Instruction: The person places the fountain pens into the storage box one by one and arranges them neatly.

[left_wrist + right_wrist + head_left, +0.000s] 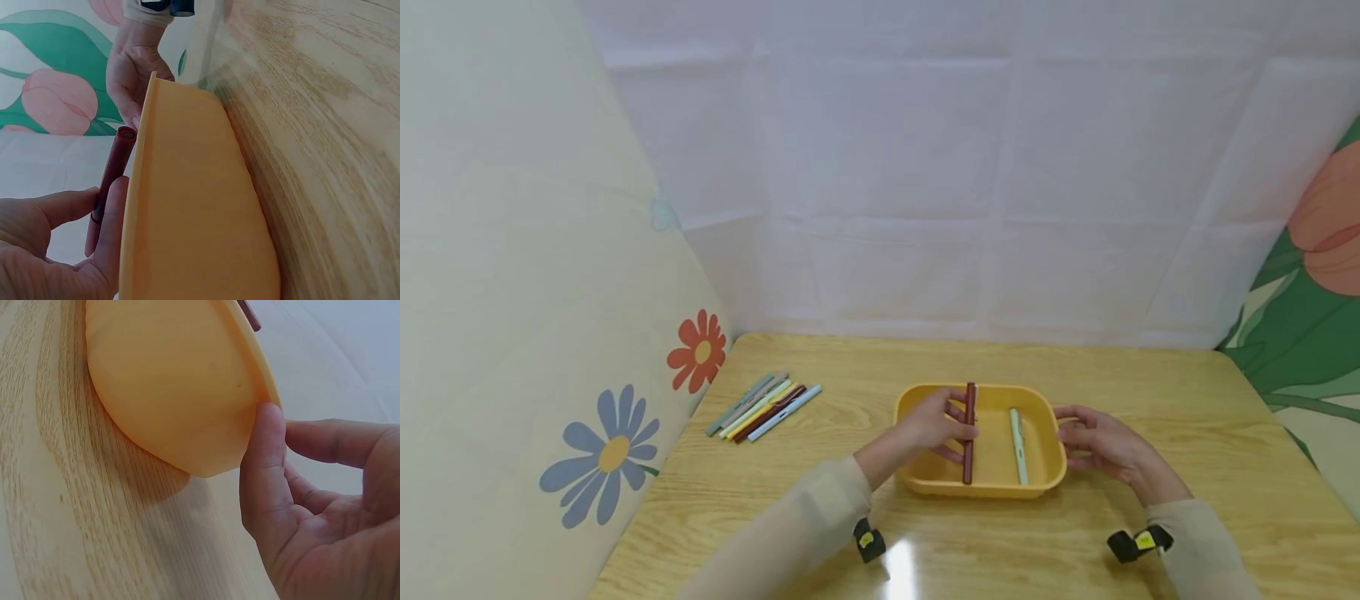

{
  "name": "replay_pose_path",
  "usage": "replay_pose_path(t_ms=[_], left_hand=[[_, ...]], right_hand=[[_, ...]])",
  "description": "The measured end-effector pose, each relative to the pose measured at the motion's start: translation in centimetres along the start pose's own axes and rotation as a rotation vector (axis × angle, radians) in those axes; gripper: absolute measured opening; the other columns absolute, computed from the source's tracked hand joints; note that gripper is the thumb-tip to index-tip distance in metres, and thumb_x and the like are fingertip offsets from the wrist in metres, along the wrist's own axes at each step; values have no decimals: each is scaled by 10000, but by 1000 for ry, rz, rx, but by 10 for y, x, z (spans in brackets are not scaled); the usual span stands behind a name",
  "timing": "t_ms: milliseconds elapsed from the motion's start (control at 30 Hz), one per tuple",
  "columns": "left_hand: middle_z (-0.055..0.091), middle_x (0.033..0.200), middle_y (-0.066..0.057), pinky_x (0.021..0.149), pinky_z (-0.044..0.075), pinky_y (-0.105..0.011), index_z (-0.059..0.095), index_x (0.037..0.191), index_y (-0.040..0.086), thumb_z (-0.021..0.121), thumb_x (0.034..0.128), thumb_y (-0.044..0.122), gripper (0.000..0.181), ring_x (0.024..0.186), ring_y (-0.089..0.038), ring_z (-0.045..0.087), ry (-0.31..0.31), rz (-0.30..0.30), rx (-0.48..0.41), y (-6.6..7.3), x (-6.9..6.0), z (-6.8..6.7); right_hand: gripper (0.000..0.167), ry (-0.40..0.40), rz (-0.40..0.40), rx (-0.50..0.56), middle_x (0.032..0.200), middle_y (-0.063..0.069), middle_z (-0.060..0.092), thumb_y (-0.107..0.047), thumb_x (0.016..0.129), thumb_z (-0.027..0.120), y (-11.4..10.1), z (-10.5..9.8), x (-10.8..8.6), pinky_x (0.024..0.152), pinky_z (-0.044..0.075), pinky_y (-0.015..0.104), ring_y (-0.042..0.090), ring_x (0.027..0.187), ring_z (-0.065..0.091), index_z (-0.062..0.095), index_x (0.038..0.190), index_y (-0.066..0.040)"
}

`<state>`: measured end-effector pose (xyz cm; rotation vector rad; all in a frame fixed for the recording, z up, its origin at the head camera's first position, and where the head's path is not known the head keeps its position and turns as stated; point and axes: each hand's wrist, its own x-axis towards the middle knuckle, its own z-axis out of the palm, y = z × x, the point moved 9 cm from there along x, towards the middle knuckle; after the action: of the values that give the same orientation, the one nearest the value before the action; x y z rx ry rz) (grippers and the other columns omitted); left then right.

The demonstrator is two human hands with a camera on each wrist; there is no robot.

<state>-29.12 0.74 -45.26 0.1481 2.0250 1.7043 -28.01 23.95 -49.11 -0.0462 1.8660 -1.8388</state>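
Note:
My left hand pinches a dark red pen between thumb and fingers, over the left half of a yellow tray. In the left wrist view the dark red pen is level with the tray's rim, the left hand beside it. A pale green pen lies inside the tray on the right. My right hand holds the tray's right rim; in the right wrist view its thumb and a finger of the hand pinch the edge of the tray.
Several pens in grey, green, yellow, dark red and light blue lie side by side at the wooden table's back left. A white cloth hangs behind the table, and flower-patterned cloth stands at both sides.

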Motion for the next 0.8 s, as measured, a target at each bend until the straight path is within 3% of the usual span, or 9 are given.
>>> replay_pose_path(t_ms=[500,800], left_hand=[[564,1032,-138,597,639,-393,497,1327,20,726,893,-34,494,790,-237,669,9,-3,-23,-2,16,16],[589,1015,-138,596,639,-401,500,1308,25,717,900,-43,467,794,-258,683,34,-24,-7,-6,19,26]], right_hand=[[543,32,16,-19,1112,43,631,-124,1013,609,0,-1,1,769,631,337,163,944,664,365,1462,56],[560,10,4,-19,1110,47,623,-113,1018,595,0,1,1,766,630,335,162,943,656,330,1475,73]])
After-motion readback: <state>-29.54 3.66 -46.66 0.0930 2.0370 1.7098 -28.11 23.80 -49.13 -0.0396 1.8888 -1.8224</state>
